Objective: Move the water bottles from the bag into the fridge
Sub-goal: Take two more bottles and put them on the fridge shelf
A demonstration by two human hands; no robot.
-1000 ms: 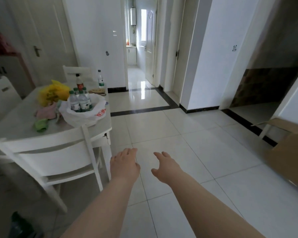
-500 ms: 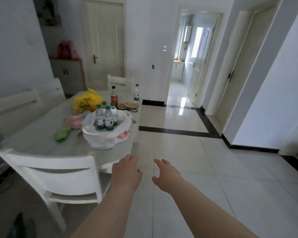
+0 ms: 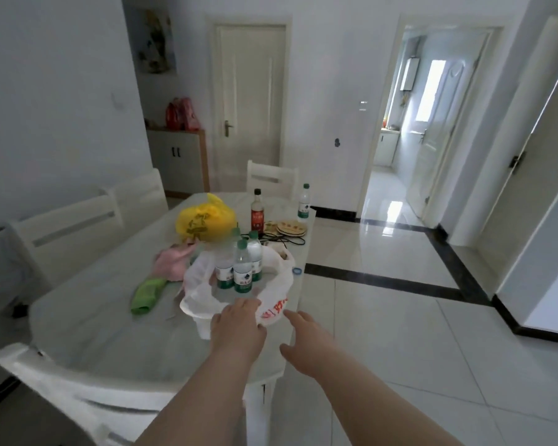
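Note:
A white plastic bag with red print sits open on the table near its right edge. Three clear water bottles with green caps and green labels stand upright inside it. My left hand hovers at the bag's near rim, fingers apart, holding nothing. My right hand is just right of it at the table's edge, also empty with fingers spread. One more water bottle stands alone at the table's far right corner. No fridge is in view.
On the table lie a yellow bag, a pink cloth, a green cloth, a dark sauce bottle and round mats. White chairs ring the table. Tiled floor opens to the right toward a doorway.
The view has swung left and closer to the table. Both hands have moved forward from over the floor to the bag's near edge.

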